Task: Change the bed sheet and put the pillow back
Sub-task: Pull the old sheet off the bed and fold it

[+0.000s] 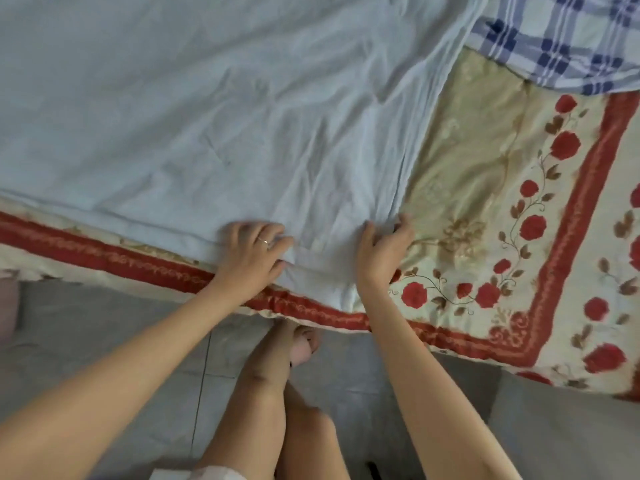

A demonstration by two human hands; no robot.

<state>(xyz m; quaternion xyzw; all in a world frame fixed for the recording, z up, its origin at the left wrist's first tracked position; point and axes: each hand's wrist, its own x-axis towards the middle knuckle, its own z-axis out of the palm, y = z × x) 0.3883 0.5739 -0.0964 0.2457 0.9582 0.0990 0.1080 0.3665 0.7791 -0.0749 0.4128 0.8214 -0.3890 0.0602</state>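
Observation:
A pale blue sheet (207,116) lies wrinkled over most of the bed, on top of a cream floral cover with red roses and a red border (519,237). My left hand (251,252), with a ring on one finger, grips the blue sheet's near hem at the bed's edge. My right hand (382,251) pinches the sheet's near right corner, fingers curled into the cloth. A blue and white checked cloth (561,39), maybe the pillow, lies at the far right corner, partly cut off by the frame.
Grey tiled floor (104,341) runs along the near side of the bed. My bare legs and a foot (301,344) stand against the bed's edge. A pinkish object (7,306) shows at the left margin.

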